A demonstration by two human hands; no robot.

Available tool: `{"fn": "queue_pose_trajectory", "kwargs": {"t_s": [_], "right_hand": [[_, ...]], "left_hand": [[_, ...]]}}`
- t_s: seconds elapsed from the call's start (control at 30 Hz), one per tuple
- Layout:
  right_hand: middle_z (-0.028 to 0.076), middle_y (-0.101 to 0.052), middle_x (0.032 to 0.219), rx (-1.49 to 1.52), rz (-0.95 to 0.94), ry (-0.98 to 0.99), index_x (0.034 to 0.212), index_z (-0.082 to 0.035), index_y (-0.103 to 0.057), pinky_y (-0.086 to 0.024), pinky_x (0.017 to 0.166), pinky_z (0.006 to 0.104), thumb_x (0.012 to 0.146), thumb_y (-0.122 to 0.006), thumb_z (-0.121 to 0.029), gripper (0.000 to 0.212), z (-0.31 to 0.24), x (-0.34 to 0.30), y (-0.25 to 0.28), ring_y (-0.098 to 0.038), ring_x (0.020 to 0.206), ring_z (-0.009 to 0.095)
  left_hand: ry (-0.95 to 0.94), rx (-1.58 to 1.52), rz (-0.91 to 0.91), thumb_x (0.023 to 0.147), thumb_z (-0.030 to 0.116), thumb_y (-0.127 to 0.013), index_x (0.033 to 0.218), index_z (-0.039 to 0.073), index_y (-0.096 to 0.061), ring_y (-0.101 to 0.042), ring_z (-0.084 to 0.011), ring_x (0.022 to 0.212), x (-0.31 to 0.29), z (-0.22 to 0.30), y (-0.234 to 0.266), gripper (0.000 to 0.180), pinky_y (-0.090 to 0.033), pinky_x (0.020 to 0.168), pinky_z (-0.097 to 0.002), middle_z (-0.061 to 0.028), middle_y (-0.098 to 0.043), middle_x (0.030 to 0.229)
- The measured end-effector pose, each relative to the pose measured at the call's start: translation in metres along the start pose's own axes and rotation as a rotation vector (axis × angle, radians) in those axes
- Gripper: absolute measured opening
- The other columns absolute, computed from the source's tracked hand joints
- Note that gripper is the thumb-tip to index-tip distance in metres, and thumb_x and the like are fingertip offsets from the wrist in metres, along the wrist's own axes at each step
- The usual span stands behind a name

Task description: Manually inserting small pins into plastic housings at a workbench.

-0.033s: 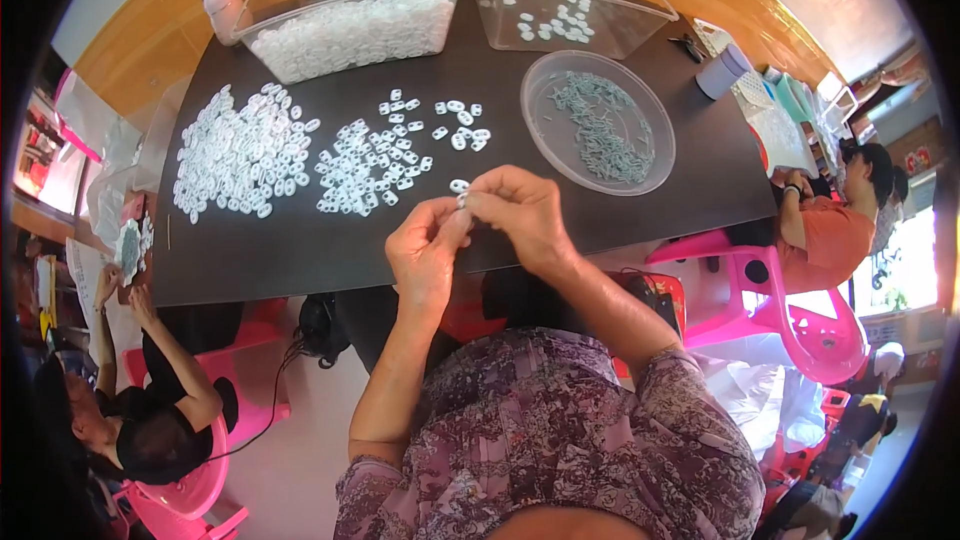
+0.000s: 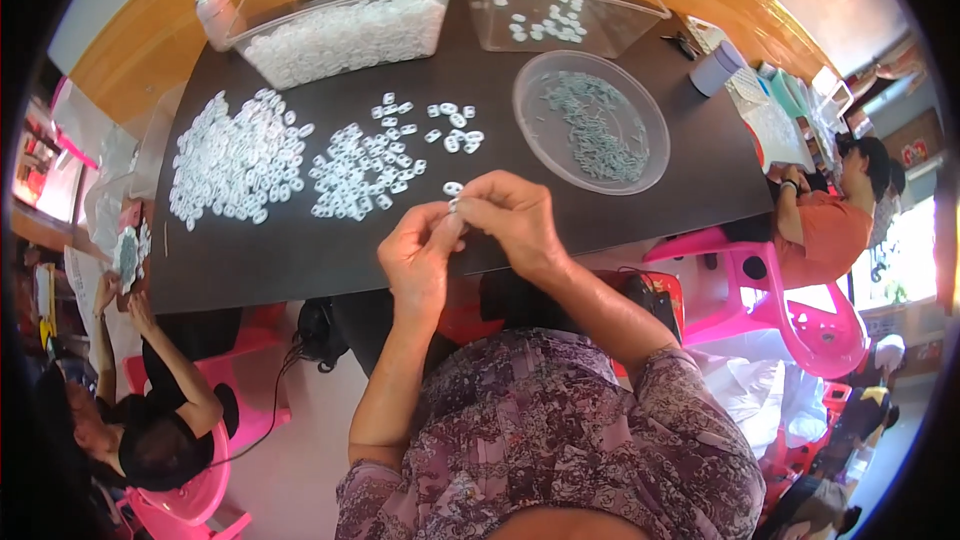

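Observation:
My left hand (image 2: 418, 255) and my right hand (image 2: 512, 220) meet over the near edge of the dark table, fingertips pinched together. Between them is a small white plastic piece (image 2: 455, 205), mostly covered by the fingers. A white oval piece with two dark holes (image 2: 453, 188) shows just beyond the fingertips; whether it is held or lies on the table I cannot tell. Ahead lies a loose group of white two-holed pieces (image 2: 362, 168), with a few more (image 2: 458, 120) to its right. A round clear tray (image 2: 530, 145) of thin grey-green pins (image 2: 595, 125) sits to the right.
A larger heap of white oval pieces (image 2: 235, 160) covers the table's left side. Two clear bins (image 2: 255, 65) (image 2: 640, 25) stand at the back, with a pink-white bottle (image 2: 213, 15) and a lidded cup (image 2: 717, 68). People sit left (image 2: 150, 410) and right (image 2: 835, 205); a pink chair (image 2: 745, 290) is right.
The whole view has shifted slightly, so the table things appear a little further left. My hands keep the same pinched pose.

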State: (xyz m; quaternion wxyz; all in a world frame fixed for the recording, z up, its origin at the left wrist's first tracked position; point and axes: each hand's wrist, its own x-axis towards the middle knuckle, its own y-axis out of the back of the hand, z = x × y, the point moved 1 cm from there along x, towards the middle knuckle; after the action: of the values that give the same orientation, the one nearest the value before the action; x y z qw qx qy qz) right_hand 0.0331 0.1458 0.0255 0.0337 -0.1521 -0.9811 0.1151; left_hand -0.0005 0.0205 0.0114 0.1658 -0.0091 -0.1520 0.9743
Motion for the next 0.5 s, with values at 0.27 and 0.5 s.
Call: {"fn": "queue_pose_trajectory", "kwargs": {"t_s": [0.27, 0.5], "right_hand": [[0.005, -0.061, 0.078, -0.632, -0.080, 0.363, 0.087, 0.002, -0.061, -0.046, 0.063, 0.0235, 0.082, -0.061, -0.003, 0.007, -0.024, -0.013, -0.001, -0.056, 0.069, 0.007], [0.005, -0.058, 0.071, -0.199, -0.001, 0.151, 0.084, 0.001, -0.057, -0.045, 0.057, 0.0245, 0.082, -0.061, -0.006, 0.008, -0.014, -0.022, -0.005, -0.055, 0.064, 0.009]], "left_hand": [[-0.568, 0.819, -0.069, 0.085, 0.005, -0.063, 0.083, -0.002, -0.061, -0.051, -0.0079, 0.059, -0.007, 0.018, 0.011, 0.007, -0.041, 0.055, -0.0200, 0.0001, -0.059, 0.070], [0.044, -0.085, -0.096, 0.083, 0.005, -0.066, 0.088, -0.003, -0.061, -0.055, -0.0093, 0.062, -0.010, 0.022, 0.003, 0.010, -0.044, 0.056, -0.0205, -0.0032, -0.061, 0.072]]}}
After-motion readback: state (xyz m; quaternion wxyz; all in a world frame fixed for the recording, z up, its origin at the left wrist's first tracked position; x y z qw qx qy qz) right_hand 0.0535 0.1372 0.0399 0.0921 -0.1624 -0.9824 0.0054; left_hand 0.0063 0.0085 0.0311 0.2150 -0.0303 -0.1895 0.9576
